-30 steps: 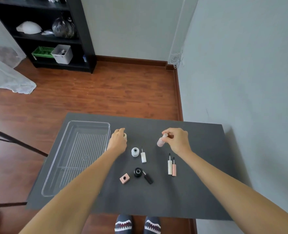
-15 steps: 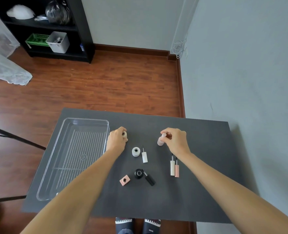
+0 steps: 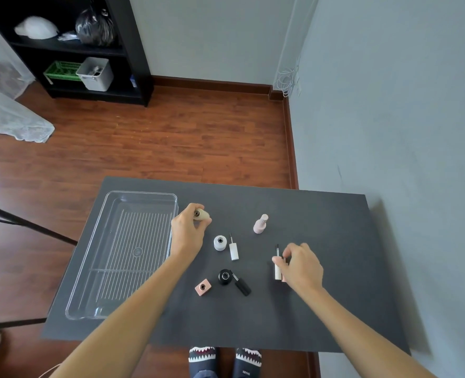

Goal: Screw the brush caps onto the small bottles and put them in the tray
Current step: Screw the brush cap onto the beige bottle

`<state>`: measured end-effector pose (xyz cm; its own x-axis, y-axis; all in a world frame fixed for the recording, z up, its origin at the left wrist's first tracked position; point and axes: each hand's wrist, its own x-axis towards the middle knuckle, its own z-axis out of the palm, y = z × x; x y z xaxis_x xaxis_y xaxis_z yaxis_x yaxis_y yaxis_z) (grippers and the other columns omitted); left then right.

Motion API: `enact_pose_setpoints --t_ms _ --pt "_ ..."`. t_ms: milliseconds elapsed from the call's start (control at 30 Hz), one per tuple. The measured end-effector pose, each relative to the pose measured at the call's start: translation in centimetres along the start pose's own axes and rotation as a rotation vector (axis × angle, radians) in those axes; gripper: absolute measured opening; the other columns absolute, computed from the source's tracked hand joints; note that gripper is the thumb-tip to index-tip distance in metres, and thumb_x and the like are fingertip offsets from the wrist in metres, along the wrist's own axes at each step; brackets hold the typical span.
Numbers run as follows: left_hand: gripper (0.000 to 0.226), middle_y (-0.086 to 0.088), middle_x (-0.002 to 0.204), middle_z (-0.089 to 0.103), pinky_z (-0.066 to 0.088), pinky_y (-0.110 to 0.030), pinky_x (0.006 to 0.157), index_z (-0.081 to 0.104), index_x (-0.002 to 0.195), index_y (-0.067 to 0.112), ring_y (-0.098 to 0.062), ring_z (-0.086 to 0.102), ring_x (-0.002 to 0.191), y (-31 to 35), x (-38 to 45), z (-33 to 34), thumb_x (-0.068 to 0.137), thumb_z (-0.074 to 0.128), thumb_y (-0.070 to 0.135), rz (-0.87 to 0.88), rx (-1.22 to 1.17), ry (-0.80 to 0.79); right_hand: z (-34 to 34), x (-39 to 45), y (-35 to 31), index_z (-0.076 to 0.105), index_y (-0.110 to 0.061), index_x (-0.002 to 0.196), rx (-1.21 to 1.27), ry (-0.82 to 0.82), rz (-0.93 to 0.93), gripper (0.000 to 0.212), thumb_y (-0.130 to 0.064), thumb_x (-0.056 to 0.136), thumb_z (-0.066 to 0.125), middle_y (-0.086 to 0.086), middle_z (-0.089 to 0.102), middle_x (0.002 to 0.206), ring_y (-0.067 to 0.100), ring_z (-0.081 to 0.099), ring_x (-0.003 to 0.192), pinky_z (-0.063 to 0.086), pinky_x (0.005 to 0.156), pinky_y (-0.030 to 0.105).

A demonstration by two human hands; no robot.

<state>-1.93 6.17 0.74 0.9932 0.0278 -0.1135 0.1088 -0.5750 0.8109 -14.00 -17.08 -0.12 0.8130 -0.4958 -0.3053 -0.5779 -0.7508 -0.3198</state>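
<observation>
My left hand [image 3: 188, 232] grips a cream bottle [image 3: 202, 214] just right of the clear tray [image 3: 141, 192]; its open neck shows. My right hand [image 3: 302, 266] pinches the cream brush cap [image 3: 277, 270], which lies on the table beside a pink brush cap [image 3: 283, 279] mostly hidden under my fingers. A pink bottle [image 3: 261, 224] with its cap on stands alone. Open on the table are a white bottle [image 3: 220, 242], a black bottle [image 3: 225, 276] and a pink square bottle [image 3: 202, 287]. A white brush cap [image 3: 233, 250] and a black brush cap [image 3: 243, 286] lie loose.
The dark grey table [image 3: 335, 296] stands against a grey wall [image 3: 389, 118] on the right. The tray holds nothing. A black shelf [image 3: 70, 50] with bins stands far left across the wooden floor. Patterned slippers [image 3: 223, 358] show under the near edge.
My right hand let go of the pink bottle, which now stands alone, and drew back to the two brush caps. My left hand tilted the cream bottle so its neck shows.
</observation>
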Motion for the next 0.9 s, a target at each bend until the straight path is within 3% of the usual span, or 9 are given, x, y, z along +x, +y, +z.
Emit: enact_pose_setpoints --t_ms 167,433,533,633,767,900 --pt "0.025 0.003 0.088 0.066 0.046 -0.014 0.070 0.067 0.108 0.012 -0.018 0.071 0.074 0.9 -2.2 -0.6 0.084 0.076 0.009 0.019 -0.042 -0.027 1.0 -0.3 -0.3 0.064 -0.013 0.083 -0.040 -0.025 -0.010 0.029 -0.042 0.086 0.064 0.002 0.057 0.093 0.025 0.061 0.082 0.049 0.065 0.031" --pt "0.026 0.004 0.087 0.070 0.048 -0.013 0.068 0.065 0.106 0.014 -0.010 0.069 0.073 2.5 -4.6 -1.5 0.083 0.076 0.010 0.054 -0.085 -0.037 1.9 -1.7 -2.1 0.065 -0.010 0.080 -0.125 -0.084 -0.093 0.030 -0.037 0.091 0.059 0.006 0.058 0.095 0.027 0.061 0.086 0.050 0.068 0.033" --pt "0.024 0.010 0.085 0.069 0.045 -0.010 0.067 0.062 0.098 0.016 0.003 0.063 0.075 3.4 -5.2 -2.1 0.081 0.077 0.012 0.075 -0.103 -0.042 1.5 -2.7 -2.5 0.057 -0.012 0.070 0.116 -0.114 -0.088 0.032 -0.035 0.091 0.060 0.005 0.059 0.089 0.022 0.057 0.088 0.045 0.064 0.029" --pt "0.026 0.015 0.085 0.067 0.042 -0.004 0.068 0.060 0.092 0.021 0.009 0.059 0.080 4.7 -5.3 -3.1 0.078 0.081 0.014 0.092 -0.126 -0.033 -0.3 -3.9 -2.6 0.059 -0.005 0.072 0.434 -0.205 -0.076 0.032 -0.032 0.087 0.065 -0.004 0.058 0.072 0.015 0.053 0.077 0.040 0.062 0.022" --pt "0.025 0.015 0.081 0.068 0.041 0.000 0.068 0.062 0.088 0.024 0.013 0.059 0.072 7.9 -5.0 -4.8 0.076 0.083 0.017 0.148 -0.196 -0.034 -5.5 -4.8 -3.1 0.056 0.000 0.088 0.754 -0.316 -0.069 0.033 -0.032 0.090 0.063 0.006 0.072 0.073 0.016 0.066 0.063 0.057 0.067 0.035" --pt "0.024 0.012 0.082 0.072 0.043 -0.003 0.067 0.065 0.086 0.030 0.001 0.062 0.070 13.1 -4.3 -6.6 0.075 0.085 0.024 0.245 -0.245 -0.014 -12.9 -4.6 -5.0 0.061 -0.006 0.089 0.902 -0.163 -0.213 0.027 -0.032 0.089 0.068 0.008 0.072 0.071 0.018 0.067 0.060 0.059 0.063 0.035"
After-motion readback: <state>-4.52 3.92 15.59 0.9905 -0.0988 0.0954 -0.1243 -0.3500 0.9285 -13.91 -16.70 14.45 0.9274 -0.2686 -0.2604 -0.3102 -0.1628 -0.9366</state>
